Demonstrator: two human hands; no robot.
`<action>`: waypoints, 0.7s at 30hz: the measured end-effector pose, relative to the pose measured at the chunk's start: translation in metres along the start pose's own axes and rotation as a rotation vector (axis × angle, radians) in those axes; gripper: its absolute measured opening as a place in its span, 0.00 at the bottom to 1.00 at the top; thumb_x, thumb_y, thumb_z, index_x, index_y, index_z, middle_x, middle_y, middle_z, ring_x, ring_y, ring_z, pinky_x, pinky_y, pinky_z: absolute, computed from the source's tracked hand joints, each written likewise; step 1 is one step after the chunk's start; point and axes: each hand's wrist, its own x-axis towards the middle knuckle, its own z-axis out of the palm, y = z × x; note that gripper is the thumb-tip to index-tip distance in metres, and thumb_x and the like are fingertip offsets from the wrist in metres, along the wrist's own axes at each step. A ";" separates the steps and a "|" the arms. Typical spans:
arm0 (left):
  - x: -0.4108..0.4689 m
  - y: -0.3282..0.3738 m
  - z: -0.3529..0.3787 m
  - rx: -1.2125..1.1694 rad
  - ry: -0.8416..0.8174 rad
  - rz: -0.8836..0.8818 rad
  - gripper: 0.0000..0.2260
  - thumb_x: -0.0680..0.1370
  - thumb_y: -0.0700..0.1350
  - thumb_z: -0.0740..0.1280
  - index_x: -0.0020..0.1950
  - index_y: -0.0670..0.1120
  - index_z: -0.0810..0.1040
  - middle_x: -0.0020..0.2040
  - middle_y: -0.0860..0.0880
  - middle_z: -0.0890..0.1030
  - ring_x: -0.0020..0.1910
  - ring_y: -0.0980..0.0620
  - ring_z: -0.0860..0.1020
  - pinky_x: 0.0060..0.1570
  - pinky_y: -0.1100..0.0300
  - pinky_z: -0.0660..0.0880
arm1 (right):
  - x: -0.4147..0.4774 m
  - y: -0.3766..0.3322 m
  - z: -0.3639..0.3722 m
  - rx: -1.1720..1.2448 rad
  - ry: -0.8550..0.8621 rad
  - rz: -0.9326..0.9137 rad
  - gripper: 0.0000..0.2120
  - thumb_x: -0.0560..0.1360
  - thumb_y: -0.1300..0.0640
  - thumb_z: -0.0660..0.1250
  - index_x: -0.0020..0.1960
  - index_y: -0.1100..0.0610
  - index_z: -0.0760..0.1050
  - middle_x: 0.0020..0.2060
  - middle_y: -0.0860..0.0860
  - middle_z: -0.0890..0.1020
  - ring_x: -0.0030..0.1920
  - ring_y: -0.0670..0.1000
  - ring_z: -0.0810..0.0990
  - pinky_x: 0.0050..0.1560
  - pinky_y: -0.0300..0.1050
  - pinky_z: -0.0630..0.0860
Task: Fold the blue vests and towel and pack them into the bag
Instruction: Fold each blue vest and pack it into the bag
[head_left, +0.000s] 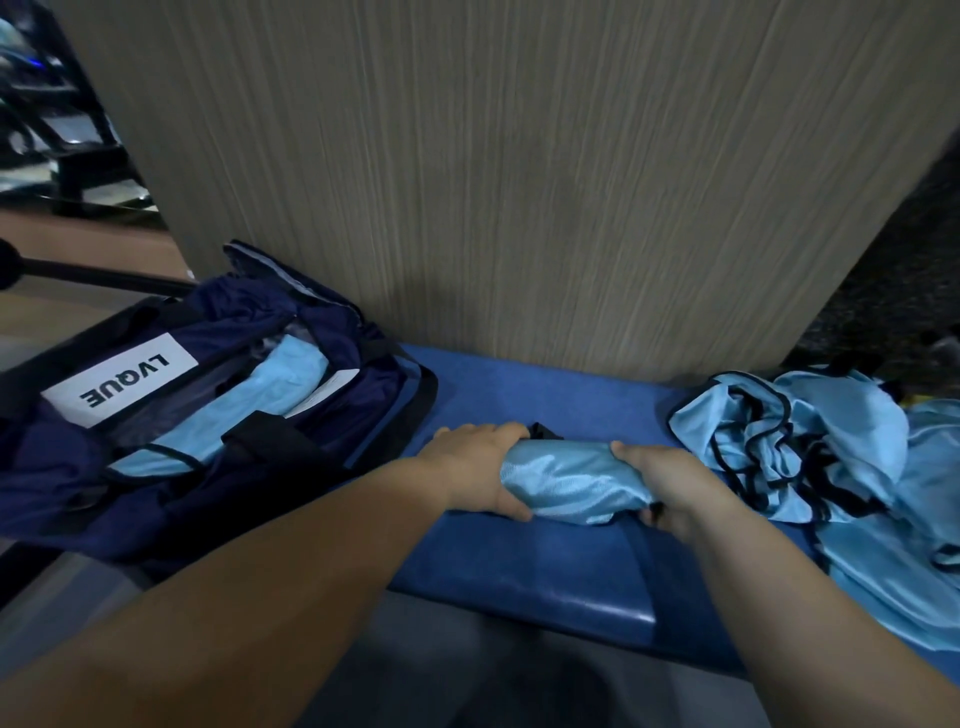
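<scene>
Left hand (475, 467) and right hand (670, 488): fingers (498, 431) curled round either end of rolled blue vest (571, 478) on counter (545, 571). Bag (62, 483) at left open, one light-blue bundle (280, 395) inside. Crumpled vests (789, 447) at right unfolded; towel not identified. Judged roughly midway

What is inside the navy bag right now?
Inside the navy bag, light blue folded fabric shows, with a white card beside it. A black strap crosses it; anything beneath the fabric is covered.
</scene>
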 end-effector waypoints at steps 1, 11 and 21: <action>-0.001 0.000 -0.001 -0.012 0.029 0.011 0.35 0.67 0.60 0.74 0.70 0.58 0.63 0.59 0.56 0.75 0.57 0.52 0.74 0.60 0.54 0.68 | -0.001 -0.003 0.000 0.075 -0.012 0.010 0.09 0.78 0.52 0.68 0.44 0.57 0.75 0.30 0.52 0.76 0.28 0.50 0.72 0.27 0.40 0.65; -0.003 0.007 -0.015 0.325 0.386 0.144 0.29 0.71 0.43 0.68 0.70 0.53 0.62 0.53 0.52 0.75 0.49 0.49 0.75 0.52 0.53 0.69 | 0.005 -0.016 -0.002 0.255 -0.038 -0.210 0.09 0.78 0.52 0.69 0.53 0.56 0.73 0.44 0.54 0.83 0.41 0.52 0.82 0.36 0.46 0.79; -0.006 0.013 -0.010 -0.122 -0.165 -0.121 0.32 0.75 0.69 0.59 0.77 0.58 0.58 0.71 0.49 0.66 0.70 0.45 0.62 0.69 0.49 0.57 | 0.010 0.004 0.005 0.101 0.074 -0.309 0.08 0.76 0.55 0.71 0.52 0.54 0.73 0.48 0.56 0.82 0.44 0.53 0.82 0.45 0.50 0.80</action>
